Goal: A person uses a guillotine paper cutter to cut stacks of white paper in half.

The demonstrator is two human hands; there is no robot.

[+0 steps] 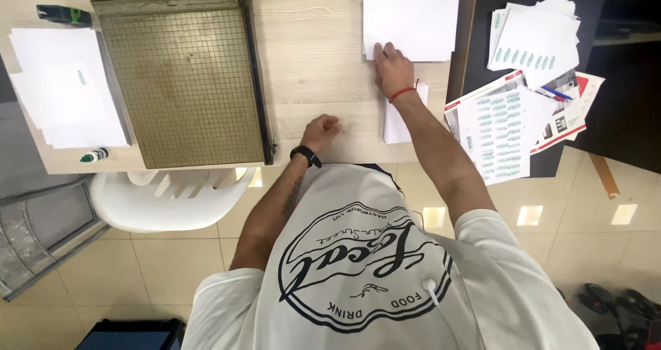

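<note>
White T-shirt (372, 267) at frame bottom; left hand (321, 133) fisted on table (310, 60); right hand (392, 67) open, fingertips pressing paper stack (411, 19), long axis left-right.

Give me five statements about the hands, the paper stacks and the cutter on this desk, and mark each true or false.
1. The right hand rests on the near edge of a white paper stack. True.
2. The left hand grips the paper cutter. False: it is closed in a loose fist on the bare desk, apart from the cutter.
3. A red band is on the right wrist. True.
4. The white plastic chair stands on top of the desk. False: it stands on the floor, under the desk's near edge.
5. A black wristband is on the left wrist. True.
</note>
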